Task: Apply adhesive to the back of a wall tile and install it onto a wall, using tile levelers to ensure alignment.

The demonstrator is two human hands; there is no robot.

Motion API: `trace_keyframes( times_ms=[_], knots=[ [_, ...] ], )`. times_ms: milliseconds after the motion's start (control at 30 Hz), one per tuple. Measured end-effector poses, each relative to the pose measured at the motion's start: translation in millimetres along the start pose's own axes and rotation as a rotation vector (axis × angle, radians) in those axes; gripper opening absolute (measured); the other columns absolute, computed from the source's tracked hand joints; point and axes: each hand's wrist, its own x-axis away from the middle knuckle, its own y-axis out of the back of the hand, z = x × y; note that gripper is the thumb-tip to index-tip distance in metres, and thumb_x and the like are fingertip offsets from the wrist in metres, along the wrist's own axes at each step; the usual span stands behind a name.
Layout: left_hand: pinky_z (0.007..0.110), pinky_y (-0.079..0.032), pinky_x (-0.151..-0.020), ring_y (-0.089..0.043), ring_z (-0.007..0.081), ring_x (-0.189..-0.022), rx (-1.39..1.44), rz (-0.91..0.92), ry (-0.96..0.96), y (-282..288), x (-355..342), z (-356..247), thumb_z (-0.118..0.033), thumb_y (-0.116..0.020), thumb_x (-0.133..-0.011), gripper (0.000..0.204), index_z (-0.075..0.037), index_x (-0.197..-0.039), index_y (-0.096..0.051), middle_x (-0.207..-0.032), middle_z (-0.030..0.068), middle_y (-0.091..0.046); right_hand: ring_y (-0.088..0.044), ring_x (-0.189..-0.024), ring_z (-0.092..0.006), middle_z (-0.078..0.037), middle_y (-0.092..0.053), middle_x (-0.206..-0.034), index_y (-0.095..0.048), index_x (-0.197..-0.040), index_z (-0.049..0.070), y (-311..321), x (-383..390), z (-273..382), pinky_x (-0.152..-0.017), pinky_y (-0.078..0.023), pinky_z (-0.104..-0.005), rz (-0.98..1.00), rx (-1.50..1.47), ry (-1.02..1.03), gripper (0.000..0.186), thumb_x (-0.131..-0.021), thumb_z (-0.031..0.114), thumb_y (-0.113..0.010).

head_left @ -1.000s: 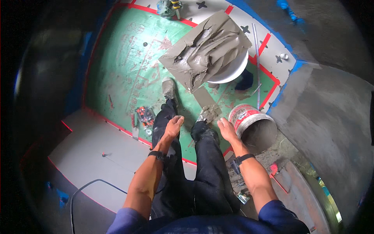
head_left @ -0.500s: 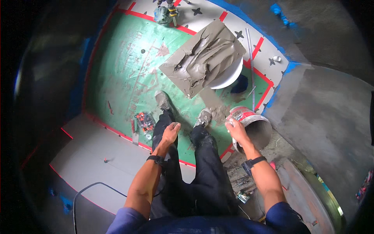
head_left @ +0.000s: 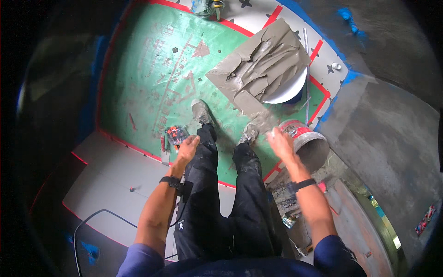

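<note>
My right hand (head_left: pixel 280 141) is closed around the handle of a trowel, partly blurred. The trowel's flat blade (head_left: pixel 248 102), smeared with grey mortar, reaches over the near corner of a square slab. Thick ridged grey mortar (head_left: pixel 265 60) coats that slab, which rests tilted in my view on a round white bucket or stand (head_left: pixel 290 90). My left hand (head_left: pixel 188 147) hangs above my left leg with its fingers curled in, and nothing shows in it. Close by it lies a clear bag of small orange and black pieces (head_left: pixel 176 135).
A red and white bucket (head_left: pixel 304 143) lies tipped on its side by my right hand. Green protective sheeting (head_left: pixel 143 78) edged with red tape covers the floor under my shoes. A long metal straightedge (head_left: pixel 307 60) lies beyond the slab. A black cable (head_left: pixel 87 217) curves at lower left.
My right hand has brought the trowel blade up onto the slab's near corner. My left hand has dropped slightly and moved left. The whole view has shifted a little.
</note>
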Motion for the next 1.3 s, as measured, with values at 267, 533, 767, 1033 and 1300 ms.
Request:
trace_keyframes(
  times_ms=[267, 533, 767, 1033, 1300],
  knots=[
    [0.033, -0.049, -0.082, -0.062, 0.0172, -0.088, -0.067, 0.016, -0.018, 41, -6, 51, -0.038, -0.056, -0.099, 0.043, 0.004, -0.102, -0.066, -0.091, 0.0082, -0.068, -0.060, -0.051, -0.0202, -0.009, -0.061, -0.064, -0.055, -0.093, 0.005, 42, -29, -32, -0.045, -0.047, -0.0341, 0.080, -0.593, -0.398, 0.026, -0.101, 0.030, -0.053],
    [0.031, -0.047, -0.082, -0.060, 0.0149, -0.088, -0.064, 0.049, -0.024, 2, 9, -5, -0.043, -0.057, -0.099, 0.047, 0.003, -0.107, -0.066, -0.092, 0.0061, -0.068, -0.051, -0.049, -0.0112, -0.003, -0.056, -0.064, -0.057, -0.093, 0.002, 3, 38, -6, -0.046, -0.041, -0.0285, 0.375, -1.022, -0.460, 0.029, -0.100, 0.030, -0.052],
    [0.030, -0.047, -0.080, -0.058, 0.0129, -0.086, -0.035, 0.095, -0.022, -38, -1, -3, -0.037, -0.058, -0.100, 0.040, 0.001, -0.106, -0.064, -0.094, 0.0035, -0.067, -0.067, -0.076, -0.0234, -0.015, -0.067, -0.088, -0.057, -0.118, -0.004, -94, 43, -30, -0.072, -0.052, -0.0360, 0.277, -0.869, -0.381, 0.042, -0.099, 0.033, -0.055],
    [0.033, -0.049, -0.085, -0.065, 0.0187, -0.094, -0.171, 0.088, 0.009, -45, 18, 28, -0.046, -0.058, -0.097, 0.050, 0.001, -0.112, -0.066, -0.097, 0.0106, -0.071, -0.062, -0.095, -0.0479, -0.028, -0.066, -0.102, -0.056, -0.115, -0.001, -104, 72, -47, -0.082, -0.050, -0.0486, 0.126, -0.469, -0.184, 0.041, -0.095, 0.034, -0.058],
    [0.033, -0.049, -0.090, -0.065, 0.0195, -0.102, -0.101, 0.108, -0.042, -30, 19, -7, -0.041, -0.058, -0.099, 0.048, 0.003, -0.116, -0.064, -0.106, 0.0133, -0.071, -0.066, -0.075, -0.0440, -0.024, -0.068, -0.083, -0.060, -0.101, 0.002, 19, -15, 6, -0.068, -0.052, -0.0545, 0.206, -0.086, 0.037, 0.030, -0.092, 0.031, -0.060]
  ],
)
